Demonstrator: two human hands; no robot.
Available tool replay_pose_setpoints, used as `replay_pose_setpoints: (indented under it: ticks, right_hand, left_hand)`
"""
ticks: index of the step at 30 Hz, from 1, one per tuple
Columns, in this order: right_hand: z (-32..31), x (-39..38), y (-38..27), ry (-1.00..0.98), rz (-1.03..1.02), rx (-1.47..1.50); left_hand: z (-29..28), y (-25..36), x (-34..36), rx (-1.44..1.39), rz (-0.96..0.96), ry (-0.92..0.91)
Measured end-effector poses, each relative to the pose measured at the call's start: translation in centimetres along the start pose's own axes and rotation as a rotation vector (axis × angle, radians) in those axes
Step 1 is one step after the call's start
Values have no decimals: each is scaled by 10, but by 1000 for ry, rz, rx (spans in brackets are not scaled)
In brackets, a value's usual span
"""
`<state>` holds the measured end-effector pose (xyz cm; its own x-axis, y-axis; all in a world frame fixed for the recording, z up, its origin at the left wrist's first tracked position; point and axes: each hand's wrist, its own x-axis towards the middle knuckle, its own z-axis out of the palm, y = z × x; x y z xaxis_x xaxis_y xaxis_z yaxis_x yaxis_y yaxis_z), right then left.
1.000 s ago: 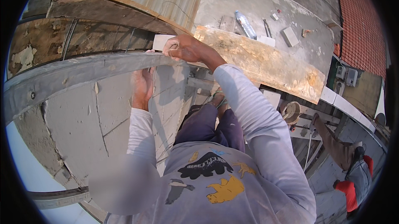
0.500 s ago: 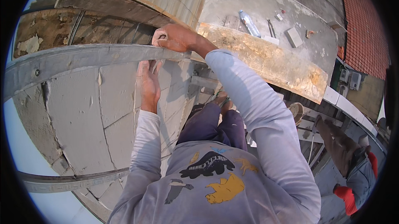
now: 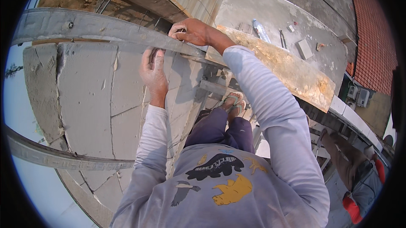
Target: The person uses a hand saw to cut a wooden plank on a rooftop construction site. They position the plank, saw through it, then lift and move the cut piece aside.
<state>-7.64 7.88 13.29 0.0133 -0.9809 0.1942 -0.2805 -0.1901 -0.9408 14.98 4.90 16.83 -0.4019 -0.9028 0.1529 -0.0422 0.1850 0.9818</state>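
Observation:
A long grey metal channel beam (image 3: 105,26) runs from the far left toward the middle, along the block wall. Against its lower edge, my left hand (image 3: 154,75) has bent fingers, their tips partly hidden under the beam; the thumb points up. My right hand (image 3: 192,32) is closed over the beam's upper edge, the fingers curled toward the thumb. Whatever either hand pinches is hidden or too small to make out. Pale grey blocks (image 3: 86,101) with rough joints form the wall below the beam. A bolt head (image 3: 70,25) shows on the beam farther left.
A stained board (image 3: 279,67) lies along a concrete ledge (image 3: 241,6) bearing a plastic bottle (image 3: 261,31), pliers-like tool (image 3: 282,38) and white block (image 3: 304,49). A second metal channel (image 3: 72,156) crosses lower left. My sandalled feet (image 3: 232,101) are below. Another person (image 3: 357,173) stands at right.
My view has shifted, so the beam slants more and my feet show more. My left hand has turned slightly, its thumb now standing out at the beam. My right hand stays at the upper edge.

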Motion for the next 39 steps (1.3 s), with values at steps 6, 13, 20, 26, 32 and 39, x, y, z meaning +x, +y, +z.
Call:
replay_pose_setpoints:
  ticks: [6, 13, 20, 26, 32, 39]
  right_hand:
    - [0, 0, -12, 19, 127, -10]
    - [6, -1, -4, 74, 81, -39]
    - [11, -1, -4, 105, 133, -85]
    - [16, -5, -4, 151, 46, -242]
    - [23, -16, -4, 235, 184, -221]
    - [43, -59, -9, 668, 377, -39]
  left_hand:
    - [6, 6, -12, 151, 79, 124]
    - [15, 29, -14, -304, -193, 143]
    - [21, 40, -19, -4, -25, 131]
    - [26, 17, -33, 304, 83, 100]
    - [2, -35, -19, -246, -237, 188]
    - [0, -27, 0, -319, -446, 142]
